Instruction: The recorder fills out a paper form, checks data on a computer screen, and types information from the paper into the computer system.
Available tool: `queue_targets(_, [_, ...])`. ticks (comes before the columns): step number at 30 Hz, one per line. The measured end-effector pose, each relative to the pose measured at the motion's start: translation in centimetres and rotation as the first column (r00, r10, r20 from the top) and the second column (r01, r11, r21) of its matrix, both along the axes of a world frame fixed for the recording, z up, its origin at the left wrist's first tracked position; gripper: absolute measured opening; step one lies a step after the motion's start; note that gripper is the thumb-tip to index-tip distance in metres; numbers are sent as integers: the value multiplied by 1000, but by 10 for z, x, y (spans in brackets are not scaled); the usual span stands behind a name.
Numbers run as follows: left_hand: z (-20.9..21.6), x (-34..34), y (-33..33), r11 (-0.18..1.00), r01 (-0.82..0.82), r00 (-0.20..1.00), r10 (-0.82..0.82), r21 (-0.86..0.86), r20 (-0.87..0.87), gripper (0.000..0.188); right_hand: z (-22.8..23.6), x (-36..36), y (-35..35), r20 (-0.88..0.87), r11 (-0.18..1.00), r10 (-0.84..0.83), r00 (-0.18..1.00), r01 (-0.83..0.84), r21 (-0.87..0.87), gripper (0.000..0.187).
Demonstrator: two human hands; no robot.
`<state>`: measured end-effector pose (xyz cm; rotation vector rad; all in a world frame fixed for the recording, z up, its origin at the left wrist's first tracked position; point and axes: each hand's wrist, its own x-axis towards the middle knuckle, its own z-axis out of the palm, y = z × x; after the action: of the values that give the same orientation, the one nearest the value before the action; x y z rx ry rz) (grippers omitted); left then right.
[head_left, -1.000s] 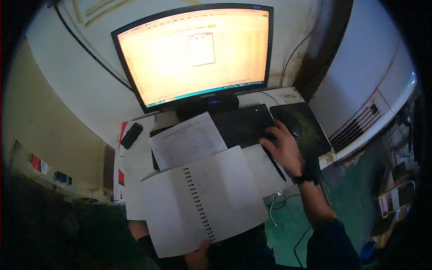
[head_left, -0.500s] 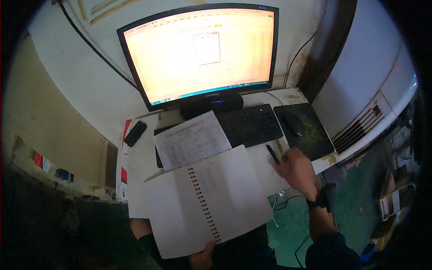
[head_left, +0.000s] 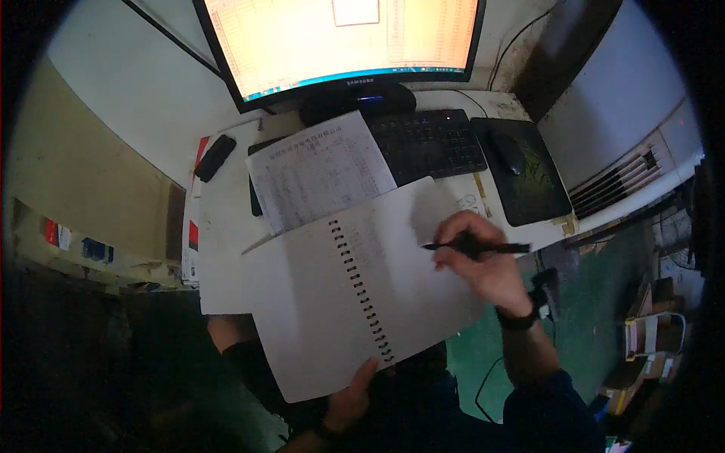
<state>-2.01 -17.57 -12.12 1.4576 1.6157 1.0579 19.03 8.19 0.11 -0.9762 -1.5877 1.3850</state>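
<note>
An open spiral notebook lies partly on the desk, its lower part jutting past the front edge. Its left page looks blank, and faint handwriting shows on the right page near the coil. My left hand grips the bottom edge beside the coil, thumb on top and the other fingers hidden underneath. Above the right page, my right hand is closed around a black pen, its tip pointing left toward the paper. A printed sheet rests beyond the notebook, partly over the keyboard.
Behind the sheet sit a black keyboard and a lit monitor. To the right is a mouse on a dark mouse pad. A small black object lies at the desk's left. A white appliance with a vent borders the right.
My right hand has taken the pen from the desk and moved left over the right page. My left hand still grips the notebook. The whole view has tilted downward.
</note>
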Motion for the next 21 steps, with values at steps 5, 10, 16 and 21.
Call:
queue_targets(5, [54,7,33,969,-25,843,152,-246,516,23,-27,-31,3,32,975,201,979,-196,-101,17])
queue_targets(10, [54,4,29,922,17,827,205,-388,523,22,-44,-42,6,80,972,231,970,-233,16,16])
queue_targets(16, [60,3,33,948,17,783,185,-318,594,22,-55,-41,6,115,957,238,964,-253,138,17])
queue_targets(21, [66,5,37,923,-22,794,249,-384,554,21,-43,-43,5,213,949,240,947,-275,155,18])
